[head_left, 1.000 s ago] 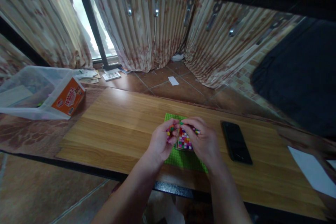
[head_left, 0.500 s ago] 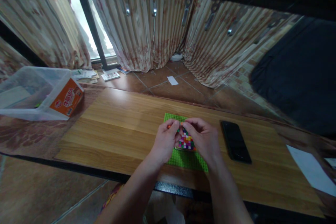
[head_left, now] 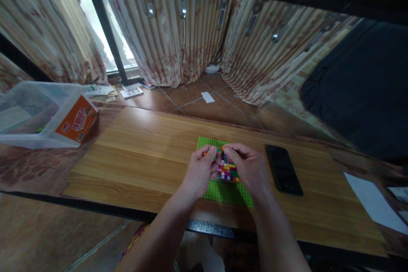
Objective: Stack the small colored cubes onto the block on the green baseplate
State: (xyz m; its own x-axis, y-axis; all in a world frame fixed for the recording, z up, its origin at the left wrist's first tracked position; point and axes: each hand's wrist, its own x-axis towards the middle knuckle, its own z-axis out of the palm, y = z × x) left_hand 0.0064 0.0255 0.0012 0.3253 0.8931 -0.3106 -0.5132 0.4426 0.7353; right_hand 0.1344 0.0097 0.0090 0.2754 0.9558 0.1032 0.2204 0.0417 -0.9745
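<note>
A green studded baseplate point(head_left: 223, 195) lies on the wooden board, with a patch of small multicoloured bricks point(head_left: 227, 170) near its middle. My left hand point(head_left: 203, 163) is closed over the patch's left side, its thumb and fingers pinching small bricks, orange and green point(head_left: 216, 155) among them. Just to its right, my right hand point(head_left: 248, 163) is closed too, with a small orange brick point(head_left: 224, 148) at its thumb and fingertips. The fingers of both hands hide part of the patch and the plate.
A black phone point(head_left: 283, 170) lies right of the plate. A clear plastic bin point(head_left: 38, 138) with an orange label stands at the far left. White paper point(head_left: 372, 199) lies at the right. Curtains point(head_left: 159, 38) hang beyond the table, with a dark cloth-covered shape point(head_left: 357, 93) at right.
My right fingertips have moved slightly right, away from the left hand, with the orange brick. The left hand keeps its pinch. The whole view has shifted a little.
</note>
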